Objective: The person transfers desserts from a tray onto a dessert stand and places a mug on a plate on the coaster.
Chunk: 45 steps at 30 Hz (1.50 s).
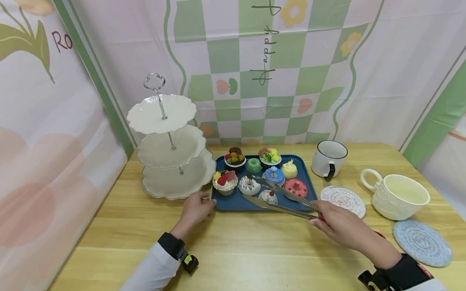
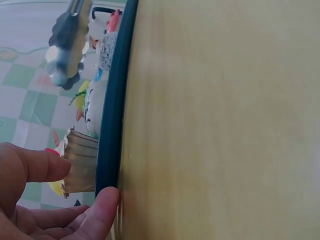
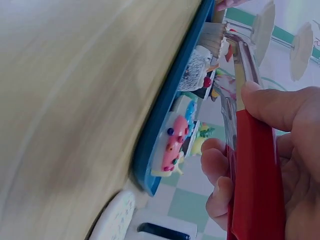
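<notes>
My right hand (image 1: 340,226) grips metal tongs (image 1: 290,210) by their red handle (image 3: 257,185). The spread arms of the tongs reach left over a blue tray (image 1: 231,204), their tips near a white donut with dark stripes (image 1: 249,186). A small white cake with a red berry (image 1: 268,198) shows between the arms. At the tray's front left corner is my left hand (image 1: 196,209), one fingertip (image 2: 106,197) right at the tray's edge. Another of its fingers (image 2: 47,165) overlaps a fruit-topped cupcake (image 1: 225,183) in the left wrist view.
Pink (image 1: 296,189) and blue donuts (image 1: 274,175) and several other sweets fill the tray. A three-tier white stand (image 1: 174,179) is at left. To the right are a black-rimmed mug (image 1: 328,157), a cream cup (image 1: 399,196), a speckled coaster (image 1: 343,201) and a blue-grey coaster (image 1: 422,242).
</notes>
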Tool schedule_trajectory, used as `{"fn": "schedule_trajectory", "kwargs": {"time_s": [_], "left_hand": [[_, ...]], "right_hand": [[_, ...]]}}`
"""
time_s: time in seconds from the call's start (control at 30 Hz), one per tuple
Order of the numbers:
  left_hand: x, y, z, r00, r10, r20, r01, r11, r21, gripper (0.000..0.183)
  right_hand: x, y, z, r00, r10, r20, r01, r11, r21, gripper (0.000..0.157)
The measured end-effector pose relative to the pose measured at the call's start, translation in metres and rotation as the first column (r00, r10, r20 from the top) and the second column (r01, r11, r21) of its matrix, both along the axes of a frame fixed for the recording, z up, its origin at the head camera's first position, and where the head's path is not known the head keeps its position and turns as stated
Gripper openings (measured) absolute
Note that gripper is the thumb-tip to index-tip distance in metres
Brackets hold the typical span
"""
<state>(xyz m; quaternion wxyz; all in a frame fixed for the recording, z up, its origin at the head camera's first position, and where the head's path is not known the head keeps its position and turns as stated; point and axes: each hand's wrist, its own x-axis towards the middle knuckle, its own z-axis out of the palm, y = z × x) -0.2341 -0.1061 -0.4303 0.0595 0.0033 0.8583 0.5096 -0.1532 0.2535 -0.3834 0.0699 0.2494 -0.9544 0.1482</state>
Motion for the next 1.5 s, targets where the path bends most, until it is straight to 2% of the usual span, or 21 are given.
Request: {"fn": "schedule_trajectory", "kwargs": {"time_s": [0.33, 0.63, 0.83, 1.0, 1.23, 1.37, 1.5], "left_hand": [[-0.009, 0.003, -0.004, 0.999, 0.043, 0.010, -0.043, 0.998, -0.040, 0.039], [-0.013, 0.005, -0.005, 1.000, 0.024, 0.005, -0.024, 0.999, -0.044, 0.036], [-0.018, 0.007, -0.004, 1.000, 0.014, 0.007, -0.014, 0.999, -0.046, 0.035], [-0.020, 0.009, -0.003, 1.000, 0.009, -0.003, -0.009, 0.996, -0.085, 0.034], [-0.024, 0.013, -0.002, 1.000, 0.009, 0.007, -0.008, 0.991, -0.136, 0.032], [-0.024, 0.013, -0.004, 1.000, 0.010, 0.010, -0.009, 0.991, -0.134, 0.032], [-0.024, 0.013, -0.004, 1.000, 0.014, 0.022, -0.011, 0.992, -0.126, 0.033]], "right_hand": [[-0.016, -0.022, -0.002, 0.999, 0.000, 0.034, -0.001, 1.000, 0.028, 0.043], [-0.025, -0.034, 0.003, 0.996, 0.052, 0.066, -0.053, 0.999, 0.008, 0.041], [-0.028, -0.037, 0.006, 0.993, 0.055, 0.103, -0.055, 0.998, -0.003, 0.040], [-0.033, -0.040, 0.006, 0.990, 0.064, 0.123, -0.064, 0.998, -0.004, 0.037], [-0.041, -0.048, 0.003, 0.986, 0.079, 0.143, -0.078, 0.997, -0.014, 0.045], [-0.045, -0.051, 0.002, 0.982, 0.073, 0.176, -0.068, 0.997, -0.035, 0.040], [-0.046, -0.052, 0.003, 0.979, 0.078, 0.190, -0.070, 0.996, -0.048, 0.043]]}}
